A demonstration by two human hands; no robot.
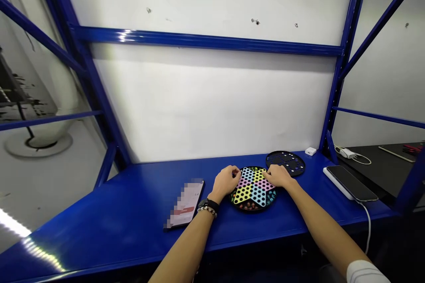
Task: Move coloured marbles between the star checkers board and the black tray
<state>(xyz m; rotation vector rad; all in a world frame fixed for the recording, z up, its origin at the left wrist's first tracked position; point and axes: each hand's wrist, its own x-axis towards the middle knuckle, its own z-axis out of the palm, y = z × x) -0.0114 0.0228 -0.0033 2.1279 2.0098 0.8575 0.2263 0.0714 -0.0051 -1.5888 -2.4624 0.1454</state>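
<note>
Left hand (226, 181) and right hand (277, 176) are both palm down on a round Chinese checkers board (253, 189), one at each side. The left sits on the board's left edge, the right on its upper right, over the coloured star. Fingers are close together and the grip looks narrow on both sides, not wide open. Can't tell if either hand is clamping the board or pinching a marble; the hands hide the contact.

The board lies flat on a blue steel shelf (99, 225), near the front edge, roughly mid-shelf. Small marbles (249, 205) sit in the holes at its near side, colours mixed.

Just behind it and touching or nearly touching is a second round black board (285, 162) with pale dots. A small white box (310, 151) is to its right.

Left of the board: a phone (184, 203), screen lit and pixelated. Right: a black phone (350, 183) on a white power bank (332, 181), with a white cable (368, 225) hanging off the shelf.

Left wrist has a watch (208, 204) and a bead bracelet (206, 211).
</note>
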